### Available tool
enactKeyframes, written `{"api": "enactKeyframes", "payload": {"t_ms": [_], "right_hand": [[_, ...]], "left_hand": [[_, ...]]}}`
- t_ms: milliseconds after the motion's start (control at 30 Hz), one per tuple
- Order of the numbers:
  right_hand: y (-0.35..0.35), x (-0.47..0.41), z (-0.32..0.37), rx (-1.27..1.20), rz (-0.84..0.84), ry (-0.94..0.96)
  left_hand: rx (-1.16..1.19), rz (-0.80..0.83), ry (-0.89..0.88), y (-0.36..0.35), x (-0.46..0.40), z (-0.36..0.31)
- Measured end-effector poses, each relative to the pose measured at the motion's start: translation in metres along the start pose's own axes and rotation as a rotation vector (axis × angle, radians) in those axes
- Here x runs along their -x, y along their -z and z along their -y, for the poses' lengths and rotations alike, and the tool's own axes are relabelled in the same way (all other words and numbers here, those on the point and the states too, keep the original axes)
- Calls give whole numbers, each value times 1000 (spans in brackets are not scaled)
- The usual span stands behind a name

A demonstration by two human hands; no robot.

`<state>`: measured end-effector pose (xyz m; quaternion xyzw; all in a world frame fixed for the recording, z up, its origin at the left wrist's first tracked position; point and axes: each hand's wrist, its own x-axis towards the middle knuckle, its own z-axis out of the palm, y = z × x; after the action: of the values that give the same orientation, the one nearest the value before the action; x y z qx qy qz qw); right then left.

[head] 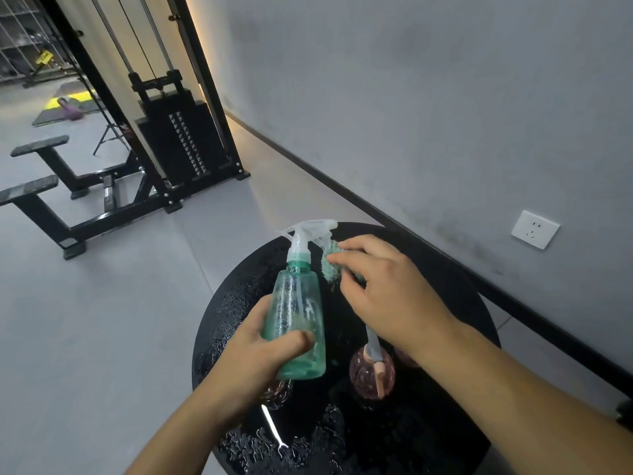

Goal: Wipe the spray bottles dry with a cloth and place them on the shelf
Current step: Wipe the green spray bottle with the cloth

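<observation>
A translucent green spray bottle (298, 313) with a clear trigger head is held upright, slightly tilted, above a round black table (455, 289). My left hand (253, 358) grips the bottle's lower body, thumb across its front. My right hand (387, 289) pinches a green fluffy cloth (330, 265) just right of the bottle's neck, beside the trigger. Water drops show on the bottle. A pink spray bottle (371, 373) stands on the table under my right wrist. Part of another pink bottle (277, 390) shows under my left hand.
The tabletop is wet, with drops and puddles. A small white fork (272, 428) lies near its front. A grey wall with a socket (535, 229) runs on the right. A black weight machine (178, 145) and bench stand at the left on the grey floor.
</observation>
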<state>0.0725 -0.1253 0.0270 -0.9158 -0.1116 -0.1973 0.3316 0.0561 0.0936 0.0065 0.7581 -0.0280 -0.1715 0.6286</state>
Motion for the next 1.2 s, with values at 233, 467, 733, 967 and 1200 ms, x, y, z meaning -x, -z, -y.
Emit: {"api": "enactKeyframes", "payload": {"t_ms": [233, 467, 733, 967, 1200], "right_hand": [[1, -2, 0, 3, -61, 13], [-1, 1, -4, -42, -63, 13], [2, 3, 0, -101, -54, -9], [19, -6, 5, -284, -145, -175], [19, -3, 7, -313, -45, -144]], "left_hand": [[-37, 34, -7, -5, 1, -3], [-15, 34, -15, -4, 1, -3], [4, 0, -31, -3, 0, -5], [-1, 50, -50, -1, 1, -6], [74, 16, -42, 5, -3, -2]]}}
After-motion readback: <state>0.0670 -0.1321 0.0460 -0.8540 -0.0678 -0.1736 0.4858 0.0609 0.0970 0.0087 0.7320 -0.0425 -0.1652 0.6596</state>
